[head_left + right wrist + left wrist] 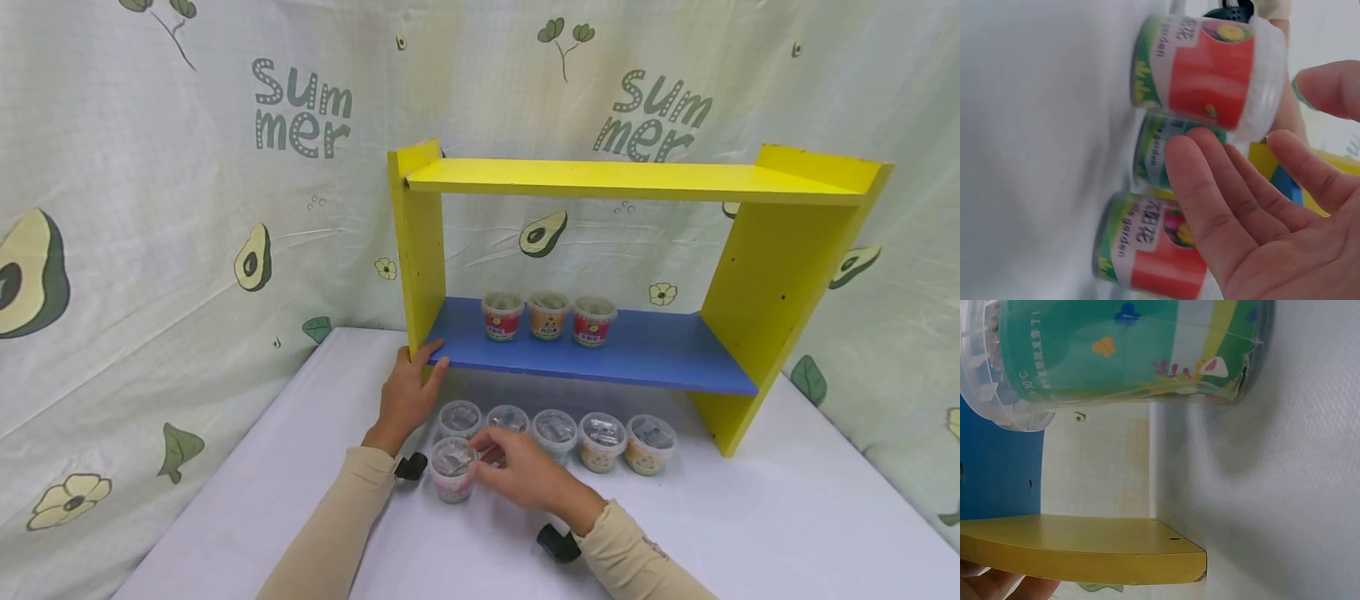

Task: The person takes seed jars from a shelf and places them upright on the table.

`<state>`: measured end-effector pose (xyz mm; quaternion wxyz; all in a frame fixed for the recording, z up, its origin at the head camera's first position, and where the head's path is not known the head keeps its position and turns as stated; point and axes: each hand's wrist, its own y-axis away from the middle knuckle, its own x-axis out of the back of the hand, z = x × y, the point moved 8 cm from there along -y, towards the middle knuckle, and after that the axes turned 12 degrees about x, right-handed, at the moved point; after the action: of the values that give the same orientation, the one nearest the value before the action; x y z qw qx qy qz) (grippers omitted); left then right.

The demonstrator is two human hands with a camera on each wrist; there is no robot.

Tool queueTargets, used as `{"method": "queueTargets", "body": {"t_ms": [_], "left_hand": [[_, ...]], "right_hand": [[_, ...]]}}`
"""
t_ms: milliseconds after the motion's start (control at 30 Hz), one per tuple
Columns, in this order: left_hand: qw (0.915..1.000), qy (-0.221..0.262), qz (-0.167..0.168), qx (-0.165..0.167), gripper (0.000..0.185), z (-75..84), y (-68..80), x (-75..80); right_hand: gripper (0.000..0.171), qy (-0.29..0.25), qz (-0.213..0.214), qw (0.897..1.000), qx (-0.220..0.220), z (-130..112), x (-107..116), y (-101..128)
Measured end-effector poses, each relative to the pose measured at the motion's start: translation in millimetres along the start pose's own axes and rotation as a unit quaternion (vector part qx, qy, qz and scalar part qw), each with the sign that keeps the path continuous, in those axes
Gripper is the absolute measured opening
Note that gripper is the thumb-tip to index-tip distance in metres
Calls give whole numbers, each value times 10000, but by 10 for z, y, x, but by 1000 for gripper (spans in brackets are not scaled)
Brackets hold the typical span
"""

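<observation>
My left hand grips the shelf unit's yellow left side panel, the thumb at the blue board's front corner. In the left wrist view, fingertips show past the panel's edge, and a teal-labelled plastic cup stands close by. My right hand is beside a small lidded cup in front of the row. The right wrist view shows this cup's red label, with the fingers fairly straight and the thumb apart from them. No firm hold on the cup shows.
Several clear-lidded cups form a row on the white table, below the blue shelf board. Three cups stand on that board. The unit's yellow right panel bounds the right side; a printed cloth hangs behind.
</observation>
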<state>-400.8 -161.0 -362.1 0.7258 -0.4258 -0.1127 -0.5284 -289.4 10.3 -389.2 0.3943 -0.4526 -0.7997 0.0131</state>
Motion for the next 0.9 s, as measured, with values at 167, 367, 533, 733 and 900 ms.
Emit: {"method": "queueTargets", "body": {"t_ms": [167, 367, 533, 733, 900], "left_hand": [[10000, 23, -13, 22, 50, -10, 5, 3], [10000, 61, -21, -26, 49, -7, 3, -9], [9999, 60, -88, -14, 50, 11, 1, -6], [9999, 50, -133, 27, 50, 1, 4, -3], [9999, 97, -66, 70, 47, -3, 3, -14]], "right_hand": [[25, 170, 125, 9997, -117, -23, 120, 10], [24, -47, 335, 9993, -175, -45, 316, 40], [26, -585, 692, 9955, -274, -35, 509, 76], [32, -756, 925, 9922, -349, -3, 668, 109], [33, -789, 1157, 9893, -399, 24, 881, 158]]}}
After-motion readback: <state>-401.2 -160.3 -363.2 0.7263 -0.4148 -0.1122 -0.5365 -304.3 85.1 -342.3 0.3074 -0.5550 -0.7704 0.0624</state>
